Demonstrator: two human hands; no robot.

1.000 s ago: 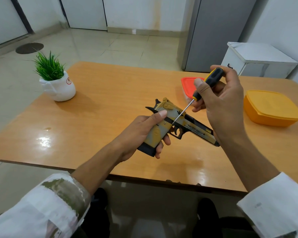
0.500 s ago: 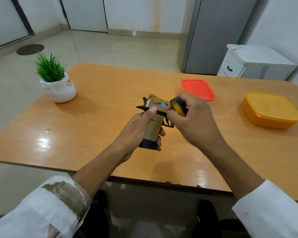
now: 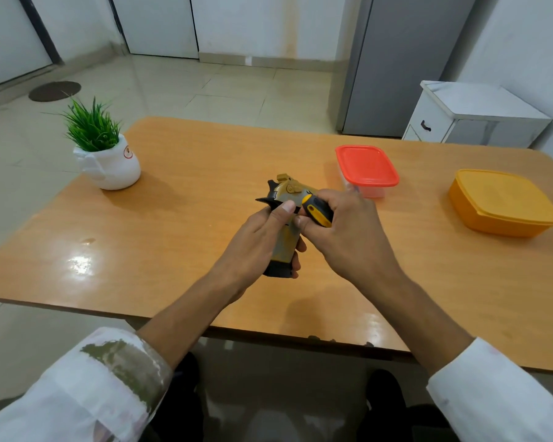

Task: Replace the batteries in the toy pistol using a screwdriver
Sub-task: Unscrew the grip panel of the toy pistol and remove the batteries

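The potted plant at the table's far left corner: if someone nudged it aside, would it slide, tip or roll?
The potted plant would probably slide rather than tip: its white pot looks squat, wider than tall, and sits flat on the glossy table. The grass-like tuft looks light, so little top weight. The rounded pot looks like ceramic, so it could roll and crack if it went over the nearby edge.

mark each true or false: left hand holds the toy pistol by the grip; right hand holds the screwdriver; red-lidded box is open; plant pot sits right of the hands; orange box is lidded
1. The left hand holds the toy pistol by its grip: true.
2. The right hand holds the screwdriver: true.
3. The red-lidded box is open: false, its lid is on.
4. The plant pot sits right of the hands: false, it is to their left.
5. The orange box is lidded: true.
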